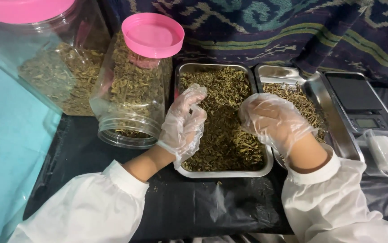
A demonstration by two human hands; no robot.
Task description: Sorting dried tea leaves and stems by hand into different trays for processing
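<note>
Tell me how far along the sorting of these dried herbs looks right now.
Looks midway. Done: two pink-lidded jars already hold dried herbs, and the second tray holds stems. In hand: both gloved hands work over the steel tray, the left hand pinching with its fingertips, the right hand held above the leaves. Left: that tray is full, and the scale carries nothing.

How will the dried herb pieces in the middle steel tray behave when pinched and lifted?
The dried herb pieces look like small loose flakes, so probably light, and some may fall from a pinch. They seem brittle and may crumble. The left hand wears a smooth plastic glove, so bits may slip.
</note>
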